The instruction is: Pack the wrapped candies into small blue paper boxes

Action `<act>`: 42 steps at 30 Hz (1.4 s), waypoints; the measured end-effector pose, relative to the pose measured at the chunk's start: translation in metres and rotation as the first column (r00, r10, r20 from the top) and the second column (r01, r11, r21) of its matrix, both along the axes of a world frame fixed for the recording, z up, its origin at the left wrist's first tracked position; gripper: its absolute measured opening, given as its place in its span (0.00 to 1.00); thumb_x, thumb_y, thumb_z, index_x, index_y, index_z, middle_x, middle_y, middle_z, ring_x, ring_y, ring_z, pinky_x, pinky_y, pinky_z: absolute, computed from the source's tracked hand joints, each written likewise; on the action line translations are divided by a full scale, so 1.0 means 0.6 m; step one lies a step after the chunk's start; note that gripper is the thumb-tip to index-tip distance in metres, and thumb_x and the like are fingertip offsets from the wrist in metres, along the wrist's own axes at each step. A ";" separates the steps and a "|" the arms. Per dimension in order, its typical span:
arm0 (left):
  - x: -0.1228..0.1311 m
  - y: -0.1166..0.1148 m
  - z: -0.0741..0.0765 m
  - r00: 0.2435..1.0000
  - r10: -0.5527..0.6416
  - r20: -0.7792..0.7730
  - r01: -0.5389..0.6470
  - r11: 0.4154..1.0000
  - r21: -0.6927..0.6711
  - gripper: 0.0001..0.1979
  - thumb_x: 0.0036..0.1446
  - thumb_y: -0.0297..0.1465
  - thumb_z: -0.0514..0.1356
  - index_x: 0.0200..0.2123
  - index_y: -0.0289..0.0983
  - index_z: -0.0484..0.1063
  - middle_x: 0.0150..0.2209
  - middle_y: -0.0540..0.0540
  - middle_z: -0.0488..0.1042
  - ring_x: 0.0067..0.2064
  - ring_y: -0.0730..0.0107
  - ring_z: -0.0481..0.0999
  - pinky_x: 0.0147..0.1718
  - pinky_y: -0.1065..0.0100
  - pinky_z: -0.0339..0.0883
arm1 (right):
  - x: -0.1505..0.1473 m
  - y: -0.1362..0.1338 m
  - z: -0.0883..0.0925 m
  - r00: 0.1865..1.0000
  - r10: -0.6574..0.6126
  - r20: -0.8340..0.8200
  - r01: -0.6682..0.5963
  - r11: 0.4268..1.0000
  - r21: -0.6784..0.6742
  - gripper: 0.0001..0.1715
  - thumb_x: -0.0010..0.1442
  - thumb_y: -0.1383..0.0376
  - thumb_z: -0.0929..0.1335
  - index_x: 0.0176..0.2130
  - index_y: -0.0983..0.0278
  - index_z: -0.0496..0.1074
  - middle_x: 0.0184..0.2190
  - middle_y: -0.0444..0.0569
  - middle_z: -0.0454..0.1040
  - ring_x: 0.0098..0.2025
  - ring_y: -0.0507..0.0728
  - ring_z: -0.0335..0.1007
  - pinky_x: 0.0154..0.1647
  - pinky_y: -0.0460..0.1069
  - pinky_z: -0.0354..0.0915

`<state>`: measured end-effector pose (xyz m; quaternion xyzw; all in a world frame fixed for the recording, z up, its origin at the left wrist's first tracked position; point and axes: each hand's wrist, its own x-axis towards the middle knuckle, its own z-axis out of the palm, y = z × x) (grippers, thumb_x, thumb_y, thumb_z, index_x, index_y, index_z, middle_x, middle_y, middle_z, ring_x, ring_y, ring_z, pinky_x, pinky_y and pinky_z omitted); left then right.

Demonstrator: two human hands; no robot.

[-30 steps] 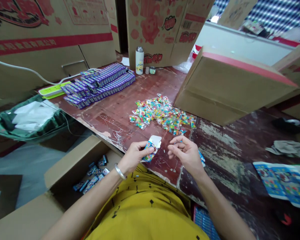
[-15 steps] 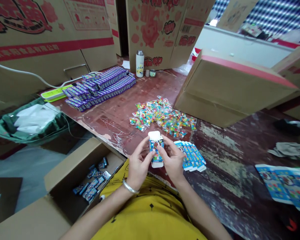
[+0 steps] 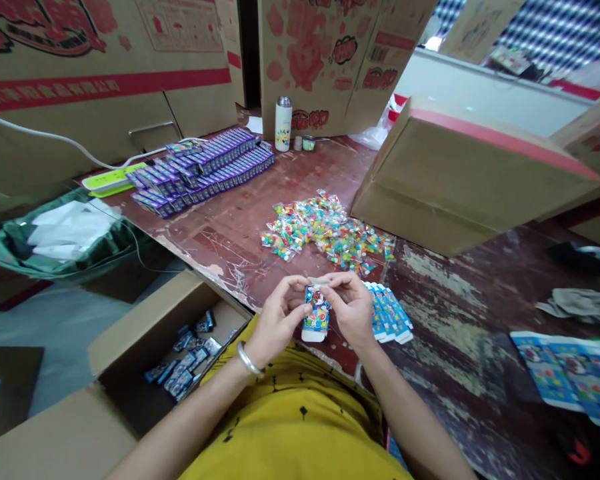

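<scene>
Both my hands hold one small printed carton (image 3: 317, 313) upright just above the near edge of the worn wooden table (image 3: 445, 313). My left hand (image 3: 278, 320) grips its left side and my right hand (image 3: 349, 308) pinches the top flap down. A short row of flat blue cartons (image 3: 389, 315) lies on the table right beside my right hand. A heap of small clear bags of coloured sweets (image 3: 325, 230) spreads out just beyond my hands.
Rows of purple boxes (image 3: 205, 168) lie at the far left by a yellow-green power strip (image 3: 113, 179). A big cardboard box (image 3: 460, 173) stands at the right. An open carton (image 3: 180, 360) with finished small boxes sits at my lower left. Printed sheets (image 3: 565, 370) lie at the right.
My right hand came in to join the left on the small carton, and the white top flap that stood up has been folded down.
</scene>
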<state>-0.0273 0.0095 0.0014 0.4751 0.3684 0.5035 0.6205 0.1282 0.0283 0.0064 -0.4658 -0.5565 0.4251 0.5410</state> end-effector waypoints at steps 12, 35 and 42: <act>-0.015 -0.005 0.011 0.995 0.032 -0.092 -0.028 0.999 0.047 0.21 0.57 0.25 0.60 0.53 0.40 0.62 0.46 0.43 0.71 0.44 0.67 0.75 0.44 0.67 0.71 | 0.015 0.034 0.043 0.975 0.188 0.123 -0.156 0.960 -0.231 0.14 0.51 0.56 0.74 0.28 0.63 0.72 0.26 0.45 0.74 0.29 0.54 0.68 0.32 0.48 0.66; -0.058 0.038 -0.004 0.980 0.083 -0.178 -0.117 0.975 -0.188 0.20 0.50 0.35 0.66 0.43 0.38 0.63 0.35 0.50 0.70 0.27 0.76 0.71 0.22 0.75 0.68 | 0.224 0.144 -0.031 0.561 -0.100 0.822 0.315 0.944 -0.099 0.16 0.47 0.60 0.74 0.38 0.61 0.75 0.35 0.48 0.77 0.33 0.56 0.72 0.37 0.50 0.64; -0.039 0.036 -0.016 0.961 -0.086 -0.262 0.041 0.984 -0.174 0.19 0.54 0.33 0.61 0.49 0.35 0.68 0.41 0.45 0.74 0.40 0.63 0.76 0.43 0.59 0.71 | 0.235 0.171 -0.054 0.729 -0.070 0.680 0.272 0.942 -0.195 0.19 0.42 0.55 0.75 0.32 0.64 0.72 0.28 0.47 0.75 0.26 0.55 0.72 0.28 0.50 0.68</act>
